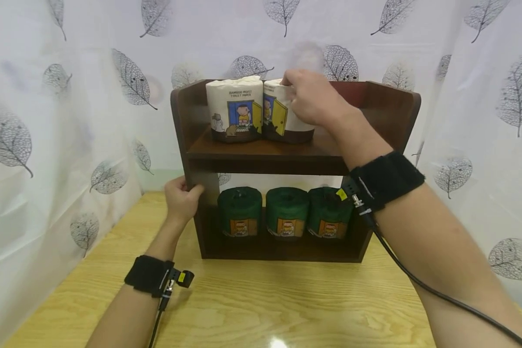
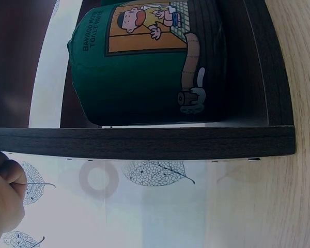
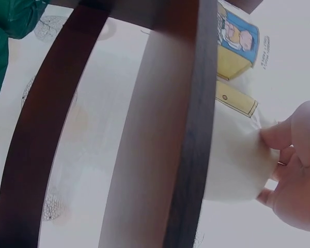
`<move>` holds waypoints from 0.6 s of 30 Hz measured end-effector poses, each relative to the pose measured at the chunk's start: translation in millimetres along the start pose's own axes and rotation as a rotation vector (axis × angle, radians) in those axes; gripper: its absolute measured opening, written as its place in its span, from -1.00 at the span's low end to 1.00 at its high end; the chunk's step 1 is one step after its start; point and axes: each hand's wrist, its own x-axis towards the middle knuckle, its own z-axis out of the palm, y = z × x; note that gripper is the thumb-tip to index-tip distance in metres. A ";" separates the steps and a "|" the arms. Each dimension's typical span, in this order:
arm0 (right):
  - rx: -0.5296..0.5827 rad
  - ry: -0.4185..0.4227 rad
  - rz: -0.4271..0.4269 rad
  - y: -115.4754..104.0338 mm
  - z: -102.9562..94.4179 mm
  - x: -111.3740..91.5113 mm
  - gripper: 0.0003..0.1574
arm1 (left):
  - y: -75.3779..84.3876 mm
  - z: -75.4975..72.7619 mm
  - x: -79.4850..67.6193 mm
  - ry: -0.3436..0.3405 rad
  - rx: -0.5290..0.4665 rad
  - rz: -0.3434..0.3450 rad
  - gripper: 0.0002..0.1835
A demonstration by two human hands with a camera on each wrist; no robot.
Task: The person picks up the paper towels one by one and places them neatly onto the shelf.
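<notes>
On the upper tier of a dark brown wooden shelf (image 1: 269,165) stand two white-wrapped toilet paper rolls side by side. My right hand (image 1: 315,99) grips the right-hand roll (image 1: 297,118) by its top and right side; in the right wrist view, thumb and fingers (image 3: 275,135) pinch its wrapper. The left-hand roll (image 1: 235,108) stands upright against it, printed front facing me. Low on the shelf's left side panel, my left hand (image 1: 181,200) holds the panel, thumb at the front edge and the other fingers partly hidden behind it.
Three green-wrapped rolls, left (image 1: 239,208), middle (image 1: 287,210) and right (image 1: 326,215), stand in a row on the lower tier. The shelf rests on a light wood-grain table (image 1: 261,299). A leaf-patterned white curtain (image 1: 91,29) hangs behind. Cables (image 1: 443,297) trail from both wrist cameras.
</notes>
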 end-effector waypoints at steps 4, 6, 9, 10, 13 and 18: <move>0.024 -0.013 -0.002 7.3 -3.4 -2.1 -0.56 | 5.1 -0.6 0.3 -0.013 0.011 -0.006 -0.89; 0.029 -0.013 -0.004 10.4 -4.4 -3.2 -0.59 | 16.0 -1.4 -0.8 -0.019 0.015 0.005 -0.89; 0.027 -0.003 -0.017 13.3 -4.5 -3.7 -0.64 | 32.3 -2.9 -2.8 -0.022 0.019 0.018 -0.88; 0.022 -0.001 -0.020 13.6 -4.6 -3.6 -0.65 | 37.3 -3.5 -3.5 -0.023 0.023 0.022 -0.88; 0.011 0.005 -0.024 13.8 -5.1 -3.0 -0.67 | 44.4 -4.6 -4.7 -0.024 0.029 0.019 -0.88; 0.009 -0.006 -0.017 15.2 -8.2 -1.7 -0.66 | 44.6 -5.4 -5.2 -0.022 0.030 0.016 -0.88</move>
